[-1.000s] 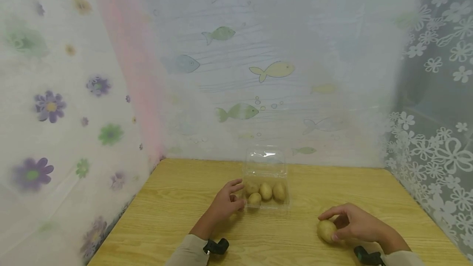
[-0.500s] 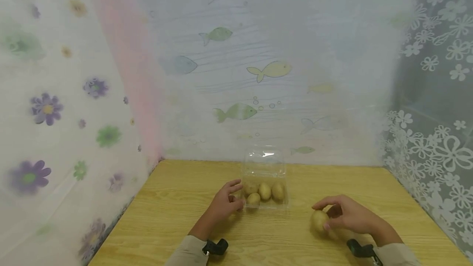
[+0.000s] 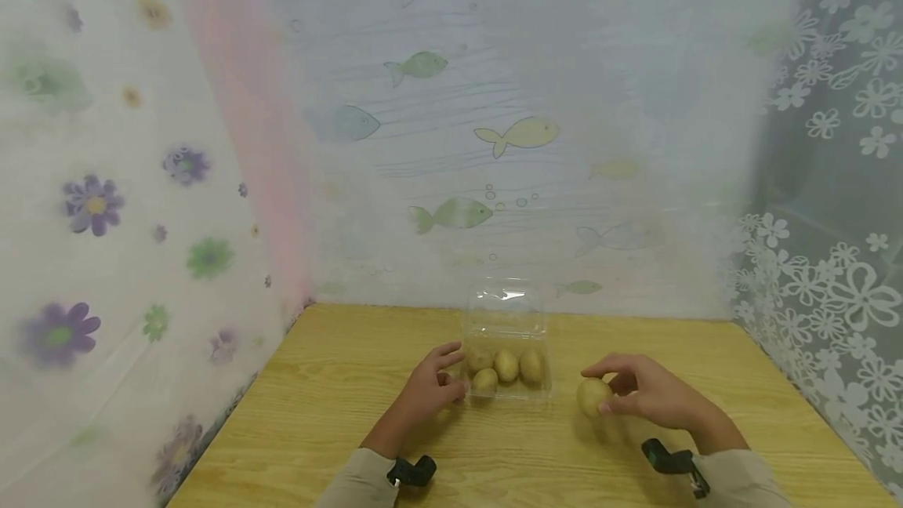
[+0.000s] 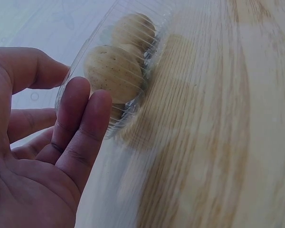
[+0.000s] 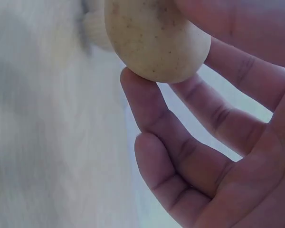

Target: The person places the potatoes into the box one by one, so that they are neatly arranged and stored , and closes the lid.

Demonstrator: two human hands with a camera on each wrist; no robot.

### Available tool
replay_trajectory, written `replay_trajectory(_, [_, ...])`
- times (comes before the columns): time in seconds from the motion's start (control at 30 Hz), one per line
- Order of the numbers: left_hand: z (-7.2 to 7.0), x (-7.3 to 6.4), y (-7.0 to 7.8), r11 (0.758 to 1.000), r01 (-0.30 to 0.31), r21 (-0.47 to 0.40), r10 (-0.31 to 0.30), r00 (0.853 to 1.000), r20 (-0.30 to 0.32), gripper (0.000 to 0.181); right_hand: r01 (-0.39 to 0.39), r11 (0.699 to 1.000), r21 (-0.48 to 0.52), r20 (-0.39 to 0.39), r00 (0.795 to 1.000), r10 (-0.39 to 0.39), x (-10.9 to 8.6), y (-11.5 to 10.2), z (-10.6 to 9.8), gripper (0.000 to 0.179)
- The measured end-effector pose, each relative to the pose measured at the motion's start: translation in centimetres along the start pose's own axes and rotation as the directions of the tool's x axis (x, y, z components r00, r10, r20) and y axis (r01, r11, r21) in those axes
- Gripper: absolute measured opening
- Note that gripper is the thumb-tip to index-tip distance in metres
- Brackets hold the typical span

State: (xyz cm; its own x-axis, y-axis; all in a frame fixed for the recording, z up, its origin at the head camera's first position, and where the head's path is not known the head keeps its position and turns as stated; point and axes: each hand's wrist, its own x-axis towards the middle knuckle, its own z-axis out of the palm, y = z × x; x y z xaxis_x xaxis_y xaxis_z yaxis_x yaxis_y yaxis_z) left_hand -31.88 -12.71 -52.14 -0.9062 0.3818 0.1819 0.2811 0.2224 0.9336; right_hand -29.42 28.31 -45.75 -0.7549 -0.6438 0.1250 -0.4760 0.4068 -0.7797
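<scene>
In the head view, my right hand [image 3: 645, 390] holds a potato [image 3: 592, 397] between thumb and fingers above the table, right of the container. The right wrist view shows this potato [image 5: 156, 45] up close, pale and brown-speckled, with fingertips against its underside. A clear plastic clamshell container [image 3: 513, 393], its lid [image 3: 504, 312] raised at the back, has several potatoes [image 3: 506, 365] inside. My left hand [image 3: 432, 384] is at the container's left side. In the left wrist view, the fairly straight fingers [image 4: 92, 126] and the thumb touch the container's rim and ribbed wall.
The wooden table [image 3: 339, 382] runs back to a hanging sheet [image 3: 635, 85] printed with fish. Flowered sheets hang on the left [image 3: 127, 273] and right [image 3: 832, 281]. Each wrist wears a black camera mount, one on the left [image 3: 415, 472] and one on the right [image 3: 666, 457].
My right hand has carried the potato leftward and farther from me, up off the table and closer to the container. The left hand has stayed at the container's side.
</scene>
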Motion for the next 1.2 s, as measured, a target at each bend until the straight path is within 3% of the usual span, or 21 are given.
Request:
replay_trajectory(0.33, [0.2, 0.1, 0.1, 1.0, -0.008, 0.004, 0.008, 1.0, -0.005, 0.071, -0.027, 0.994, -0.103, -0.158, 0.987, 0.01, 1.9, -1.6, 0.3, 0.049])
replay_trajectory(0.5, [0.2, 0.1, 0.1, 1.0, -0.004, -0.006, 0.004, 1.0, -0.003, 0.072, -0.01, 0.979, -0.204, -0.262, 0.964, -0.045, 2.7, -2.3, 0.9, 0.047])
replay_trajectory(0.67, [0.3, 0.1, 0.3, 1.0, -0.008, -0.01, 0.008, 1.0, -0.005, 0.071, -0.042, 0.96, -0.278, -0.345, 0.937, -0.059, 3.5, -3.1, 1.5, 0.048])
replay_trajectory(0.97, [0.2, 0.1, 0.1, 1.0, -0.006, -0.011, 0.006, 1.0, -0.002, 0.072, -0.122, 0.958, -0.261, -0.45, 0.893, -0.009, 4.9, -3.3, 3.3, 0.049])
replay_trajectory(1.2, [0.1, 0.1, -0.1, 1.0, -0.002, 0.001, 0.002, 1.0, -0.013, 0.072, -0.13, 0.966, -0.225, -0.46, 0.888, 0.013, 6.3, -3.1, 5.3, 0.048])
